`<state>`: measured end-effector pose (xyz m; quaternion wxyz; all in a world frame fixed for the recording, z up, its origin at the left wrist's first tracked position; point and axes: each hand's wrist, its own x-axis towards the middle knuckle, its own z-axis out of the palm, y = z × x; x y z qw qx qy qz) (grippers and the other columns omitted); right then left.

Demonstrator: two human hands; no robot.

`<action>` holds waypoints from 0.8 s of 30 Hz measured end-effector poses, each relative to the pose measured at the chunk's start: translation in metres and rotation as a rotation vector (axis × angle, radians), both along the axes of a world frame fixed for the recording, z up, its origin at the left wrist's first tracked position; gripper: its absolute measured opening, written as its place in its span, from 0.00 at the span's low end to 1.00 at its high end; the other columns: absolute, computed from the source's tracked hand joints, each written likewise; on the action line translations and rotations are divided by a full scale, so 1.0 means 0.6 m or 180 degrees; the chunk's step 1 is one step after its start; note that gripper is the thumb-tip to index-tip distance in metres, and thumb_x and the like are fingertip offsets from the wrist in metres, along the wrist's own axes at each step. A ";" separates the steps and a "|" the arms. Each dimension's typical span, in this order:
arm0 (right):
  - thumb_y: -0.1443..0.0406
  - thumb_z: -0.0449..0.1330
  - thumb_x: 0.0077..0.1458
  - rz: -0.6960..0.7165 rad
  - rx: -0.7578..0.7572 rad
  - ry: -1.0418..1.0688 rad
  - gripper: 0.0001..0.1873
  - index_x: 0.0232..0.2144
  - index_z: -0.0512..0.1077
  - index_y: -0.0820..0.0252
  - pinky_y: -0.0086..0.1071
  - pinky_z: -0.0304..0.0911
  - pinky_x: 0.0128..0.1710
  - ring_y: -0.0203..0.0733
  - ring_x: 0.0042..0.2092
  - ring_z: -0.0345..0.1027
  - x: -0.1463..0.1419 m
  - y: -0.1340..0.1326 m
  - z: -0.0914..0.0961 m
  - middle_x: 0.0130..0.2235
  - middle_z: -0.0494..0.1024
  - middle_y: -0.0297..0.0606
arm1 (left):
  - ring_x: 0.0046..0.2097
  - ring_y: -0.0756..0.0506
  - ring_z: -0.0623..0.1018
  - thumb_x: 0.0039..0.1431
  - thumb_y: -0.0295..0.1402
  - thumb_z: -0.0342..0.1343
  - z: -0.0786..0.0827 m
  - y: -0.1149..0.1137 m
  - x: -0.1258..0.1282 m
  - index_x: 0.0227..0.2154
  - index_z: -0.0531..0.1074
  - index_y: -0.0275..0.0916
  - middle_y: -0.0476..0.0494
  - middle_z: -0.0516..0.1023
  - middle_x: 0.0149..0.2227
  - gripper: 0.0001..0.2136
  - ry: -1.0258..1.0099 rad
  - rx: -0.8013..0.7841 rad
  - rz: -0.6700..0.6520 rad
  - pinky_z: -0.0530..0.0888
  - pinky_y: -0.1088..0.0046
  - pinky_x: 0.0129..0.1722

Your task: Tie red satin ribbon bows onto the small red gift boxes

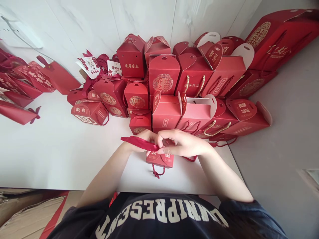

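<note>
A red ribbon [139,143] runs across the front of my left hand [145,136], its loose end pointing left over the wrist. My right hand [178,142] pinches the ribbon between thumb and forefinger. The left fingers are curled at the same spot, closed on the ribbon and partly hidden behind the right hand. Directly under both hands is a small red gift box [161,161] with gold characters on its folded top. Its twisted cord handle [158,172] hangs over the near side. More ribbon [191,159] shows below my right wrist.
Stacks of red gift boxes [164,113] line the back of the white table [62,149] against a marbled wall [144,20]. Large red bags [279,39] stand at the right by a grey panel [279,149]. More red boxes with ribbons [22,109] lie at far left; cardboard [27,215] is below.
</note>
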<state>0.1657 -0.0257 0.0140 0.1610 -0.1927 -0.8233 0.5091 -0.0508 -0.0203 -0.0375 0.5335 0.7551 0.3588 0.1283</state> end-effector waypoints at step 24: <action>0.69 0.49 0.67 -0.0858 0.1965 0.0126 0.10 0.42 0.69 0.56 0.30 0.63 0.39 0.38 0.41 0.73 -0.023 0.000 -0.016 0.43 0.79 0.36 | 0.37 0.45 0.80 0.59 0.28 0.52 0.014 -0.028 0.028 0.28 0.82 0.37 0.49 0.81 0.23 0.13 0.0834 -0.0538 0.0609 0.71 0.75 0.36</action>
